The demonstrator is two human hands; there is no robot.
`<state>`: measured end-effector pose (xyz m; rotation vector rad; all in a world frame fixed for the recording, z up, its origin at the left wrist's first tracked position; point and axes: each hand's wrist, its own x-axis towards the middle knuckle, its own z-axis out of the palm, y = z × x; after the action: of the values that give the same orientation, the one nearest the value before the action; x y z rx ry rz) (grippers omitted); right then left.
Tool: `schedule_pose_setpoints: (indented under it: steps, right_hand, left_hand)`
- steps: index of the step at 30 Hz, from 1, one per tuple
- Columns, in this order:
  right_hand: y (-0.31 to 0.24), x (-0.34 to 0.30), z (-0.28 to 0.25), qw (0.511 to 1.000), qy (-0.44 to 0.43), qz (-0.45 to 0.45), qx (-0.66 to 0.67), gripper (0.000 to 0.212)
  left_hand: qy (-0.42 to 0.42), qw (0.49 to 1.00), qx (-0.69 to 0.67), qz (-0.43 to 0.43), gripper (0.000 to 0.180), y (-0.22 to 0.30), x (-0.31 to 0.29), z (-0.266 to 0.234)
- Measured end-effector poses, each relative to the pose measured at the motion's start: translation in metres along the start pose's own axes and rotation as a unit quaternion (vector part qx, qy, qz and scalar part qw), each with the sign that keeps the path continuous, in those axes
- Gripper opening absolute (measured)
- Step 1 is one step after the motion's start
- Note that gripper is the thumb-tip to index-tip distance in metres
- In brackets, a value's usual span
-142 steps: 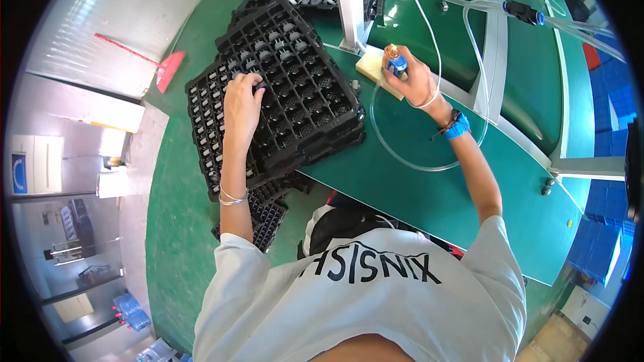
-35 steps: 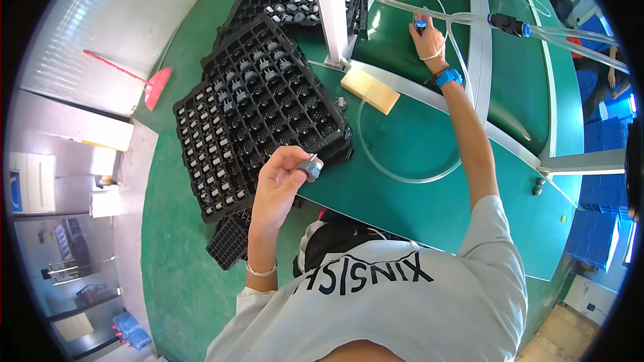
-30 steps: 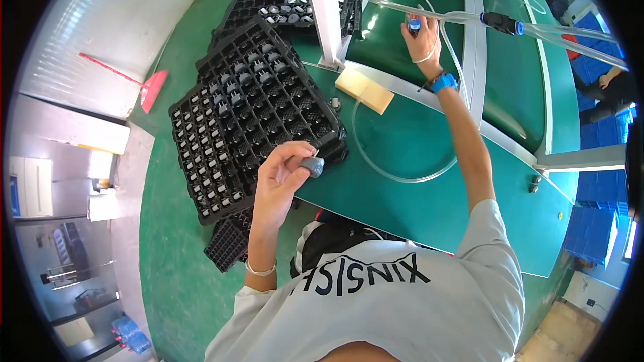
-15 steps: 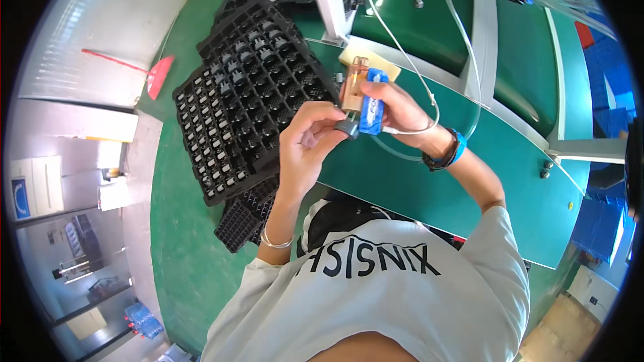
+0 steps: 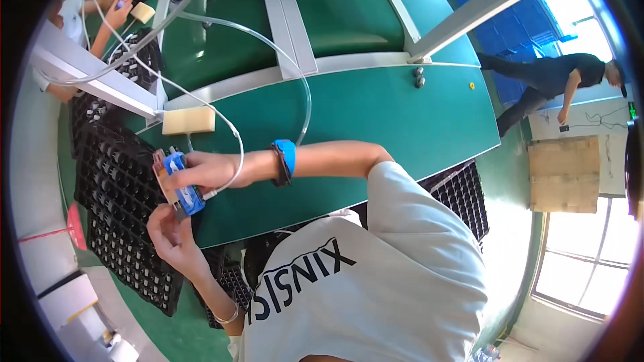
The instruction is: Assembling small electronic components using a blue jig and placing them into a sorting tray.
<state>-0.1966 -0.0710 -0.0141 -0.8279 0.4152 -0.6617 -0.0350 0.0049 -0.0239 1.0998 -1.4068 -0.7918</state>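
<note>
1. Two bare hands, close together, on the wearer's side of the yellow sponge block (image 5: pixel 189 120); all places below are read from that block.
2. Right hand (image 5: pixel 206 170): just nearer the wearer than the block. Fingers closed around a blue-and-amber handheld tool (image 5: pixel 188 195), thumb laid across it; the other fingertips hidden underneath.
3. Left hand (image 5: pixel 173 236): farther toward the wearer from the block, at the tool's near end. Thumb and forefinger pinching a small grey part (image 5: pixel 181 212), remaining fingers curled. Part mostly covered; cannot tell how deep it sits against the tool.
4. Blue band (image 5: pixel 286 157) on right wrist, right of the block and nearer the wearer; thin bangle (image 5: pixel 231 314) on left wrist, well below the block.
5. White tube (image 5: pixel 231 127) leaves the tool, bends up just right of the block, then runs away beyond it to the left.
6. Clear hose (image 5: pixel 305 83) arcs over the green table (image 5: pixel 376 120), right of the block.
7. Black gridded trays (image 5: pixel 117 221), overlapping, left of the block and toward the wearer; many cells hold small parts.
8. Small metal pieces (image 5: pixel 419 78), well right of the block, near the table's far rail.
9. Co-worker's hands (image 5: pixel 121 6) beyond the block, leftward. Person in dark clothes (image 5: pixel 563 80) far off to its right.
</note>
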Motion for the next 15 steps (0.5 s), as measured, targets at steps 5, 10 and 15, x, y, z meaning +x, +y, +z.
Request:
schedule_pose_setpoints:
  steps: [5, 10, 15]
  right_hand:
    - [0.001, 0.032, -0.026, 0.971, -0.011, -0.238, 0.018, 0.019]
    - [-0.022, 0.044, -0.083, 0.775, 0.204, -0.312, -0.510, 0.032]
    - [-0.018, 0.045, -0.098, 0.722, 0.168, -0.313, -0.593, 0.039]
  left_hand:
    - [0.066, 0.997, 0.028, -0.016, 0.038, 0.009, 0.004, -0.002]
    - [0.058, 0.997, -0.018, -0.038, 0.030, 0.017, 0.000, 0.005]
    - [0.043, 0.996, -0.051, -0.053, 0.026, 0.019, -0.014, 0.002]
